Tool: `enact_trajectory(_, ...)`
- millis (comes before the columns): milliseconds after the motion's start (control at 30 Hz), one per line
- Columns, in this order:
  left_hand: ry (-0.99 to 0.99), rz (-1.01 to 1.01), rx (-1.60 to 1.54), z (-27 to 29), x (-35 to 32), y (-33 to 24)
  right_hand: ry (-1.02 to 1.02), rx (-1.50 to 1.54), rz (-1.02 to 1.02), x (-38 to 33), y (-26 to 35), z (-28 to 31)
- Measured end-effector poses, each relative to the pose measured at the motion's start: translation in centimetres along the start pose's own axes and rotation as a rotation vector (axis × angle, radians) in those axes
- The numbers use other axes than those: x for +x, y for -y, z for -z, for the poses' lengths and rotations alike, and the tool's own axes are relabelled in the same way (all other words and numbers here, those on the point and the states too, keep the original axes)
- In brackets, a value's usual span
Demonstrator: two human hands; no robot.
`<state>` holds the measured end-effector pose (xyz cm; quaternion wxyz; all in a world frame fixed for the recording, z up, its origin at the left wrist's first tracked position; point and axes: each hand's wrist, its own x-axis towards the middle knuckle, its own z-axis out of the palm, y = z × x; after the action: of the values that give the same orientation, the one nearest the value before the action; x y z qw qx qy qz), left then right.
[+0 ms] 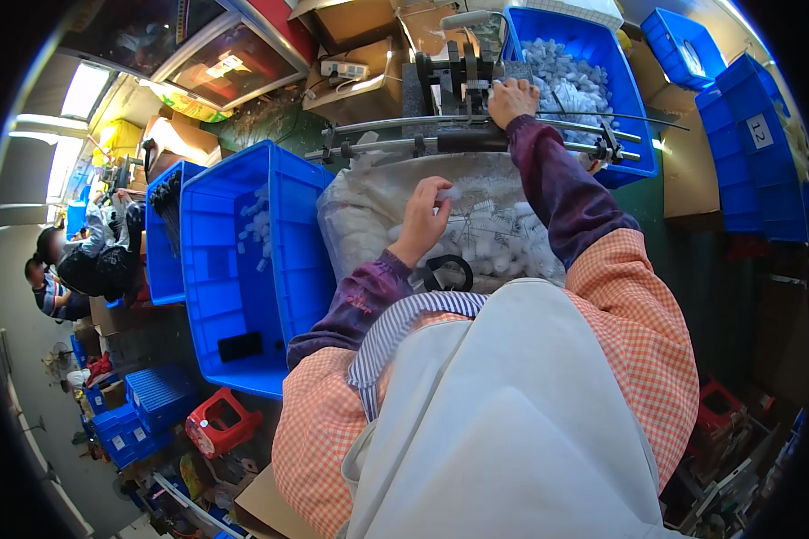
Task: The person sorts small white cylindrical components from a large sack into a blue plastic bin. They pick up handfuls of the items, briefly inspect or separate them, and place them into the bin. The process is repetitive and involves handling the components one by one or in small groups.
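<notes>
My left hand point(420, 220) is above a sheet-lined heap, its thumb and fingers closed on a small whitish plastic piece point(450, 193). Farther up, my right hand point(514, 101) reaches to a dark metal bench device point(454, 83) with its fingers bent against the device's right side. What those fingers grip, if anything, is hidden. Below the device run metal rods point(391, 126). Loose white plastic pieces point(503, 262) and thin wire-like springs point(485, 216) lie on the pale plastic sheet point(355, 198) under my left hand. A black ring-shaped strap point(449, 262) rests near my left wrist.
A blue bin point(636, 117) of white pieces stands beyond my right hand, with a long thin rod point(638, 117) crossing it. At left is a large blue bin point(234, 310) with a few pieces. Cardboard boxes point(360, 90), stacked blue crates point(755, 153) and a red stool point(220, 422) surround me.
</notes>
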<state>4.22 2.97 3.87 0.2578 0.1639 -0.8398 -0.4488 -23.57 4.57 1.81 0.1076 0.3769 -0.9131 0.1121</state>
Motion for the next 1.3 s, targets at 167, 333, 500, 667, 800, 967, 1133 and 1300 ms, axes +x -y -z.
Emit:
enact_trajectory(167, 0.013, 0.077, -0.002, 0.2, 0.5, -0.2, 0.081, 0.101, -0.079, 0.6, -4.0, 0.6)
enact_trajectory(333, 0.042, 0.048, -0.029, -0.5, 2.3, -1.4, 0.180, -0.040, -0.024, 2.9, -6.2, 1.6)
enact_trajectory(500, 0.070, -0.015, -0.043, -0.9, 3.9, -2.4, -0.055, -0.152, -0.390, 3.3, -11.2, 5.6)
enact_trajectory(667, 0.055, -0.124, 0.037, -1.8, 6.1, -3.3, 0.233, 0.383, 0.083, -3.5, -8.4, 9.3)
enact_trajectory(800, 0.010, -0.107, 0.047, -2.6, 7.2, -3.3, 0.512, 0.763, 0.490, -6.5, -2.6, 10.9)
enact_trajectory(967, 0.113, -0.056, 0.343, -2.8, 4.1, 0.0, 0.163, 0.472, 0.181, -1.7, -4.2, 3.8)
enact_trajectory(1133, 0.574, 0.086, 0.491, -2.6, -0.3, 1.5, -0.123, 0.116, 0.121, 0.9, -4.4, -0.3)
enact_trajectory(1300, 0.532, 0.093, 0.402, -2.5, -0.7, 2.9, -0.016, 0.081, 0.118, 1.6, -3.7, -0.6)
